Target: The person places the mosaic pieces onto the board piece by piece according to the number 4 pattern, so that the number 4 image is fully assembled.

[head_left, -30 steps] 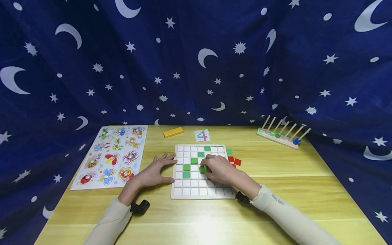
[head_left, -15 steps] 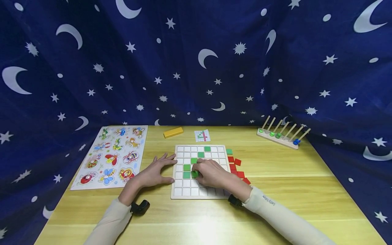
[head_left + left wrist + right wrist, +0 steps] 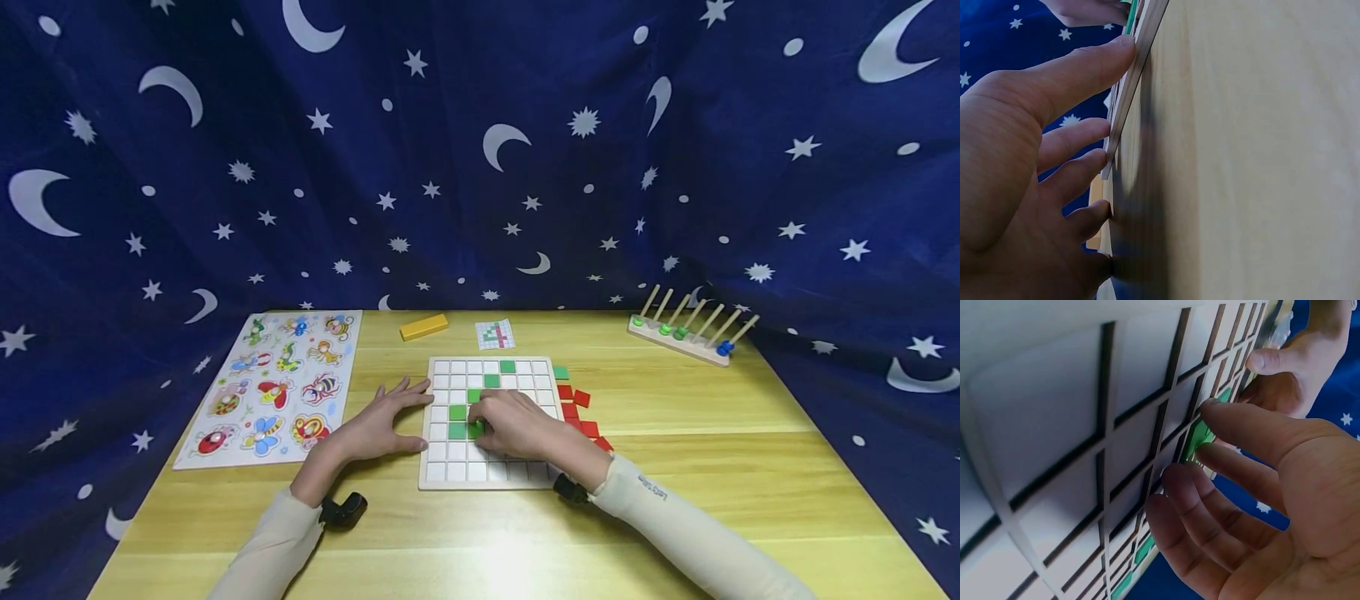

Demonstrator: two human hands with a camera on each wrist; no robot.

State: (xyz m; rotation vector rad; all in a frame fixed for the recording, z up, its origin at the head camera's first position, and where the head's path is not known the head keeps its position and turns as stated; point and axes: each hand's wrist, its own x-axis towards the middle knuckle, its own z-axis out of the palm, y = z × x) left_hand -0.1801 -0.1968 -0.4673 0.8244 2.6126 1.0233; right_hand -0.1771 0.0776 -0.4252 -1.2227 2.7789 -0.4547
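A white gridded board (image 3: 456,472) lies on the table, with several green tiles (image 3: 457,412) set in its squares in a slanting line. My right hand (image 3: 517,427) is over the board, pinching a green tile (image 3: 1196,439) between thumb and index finger at a square beside the lowest tile on the left. In the right wrist view, the other fingers are bent close to the board. My left hand (image 3: 375,429) rests at the board's left edge, fingers spread, its thumb (image 3: 1094,72) touching the rim.
Loose red tiles (image 3: 572,412) and a green one (image 3: 560,373) lie right of the board. Behind it are a small pattern card (image 3: 495,335) and a yellow block (image 3: 423,327). An insect picture puzzle (image 3: 281,387) lies left; a peg stand (image 3: 678,340) stands back right.
My right hand has moved left across the board with the green tile, down to a square beside the lowest tile. More red tiles now show. My left hand has stayed in place.
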